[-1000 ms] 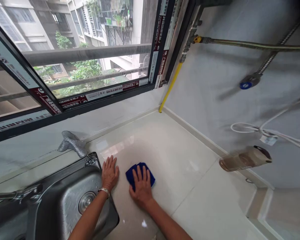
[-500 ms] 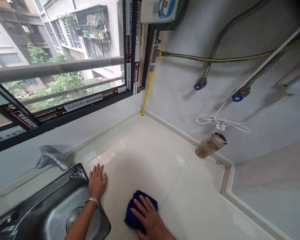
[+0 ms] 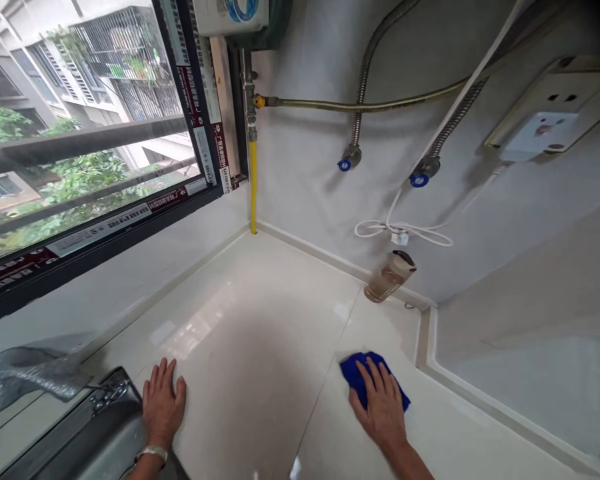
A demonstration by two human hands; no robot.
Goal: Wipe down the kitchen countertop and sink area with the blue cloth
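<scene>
A folded blue cloth (image 3: 353, 373) lies on the pale glossy countertop (image 3: 260, 347), right of the seam between two slabs. My right hand (image 3: 383, 407) presses on it from above, fingers stretched forward over the fabric and the palm covering part of it. On the left, my left hand (image 3: 163, 403) rests flat on the counter beside the sink's edge, its fingers extended and nothing in it. A bracelet circles that wrist. The steel sink (image 3: 87, 447) is partly cut off at the bottom left.
A brown-tinted bottle (image 3: 390, 277) stands by the back wall. Behind the sink is a wrapped faucet (image 3: 37, 377). A yellow pipe (image 3: 253, 187) runs down the corner. A white cable (image 3: 423, 230) hangs above the bottle. An upstand (image 3: 433, 333) borders the counter at right.
My right hand has slid the blue cloth to the right, across the slab seam. The view has turned right, so the sink and window sit further left. My left hand stays flat near the sink.
</scene>
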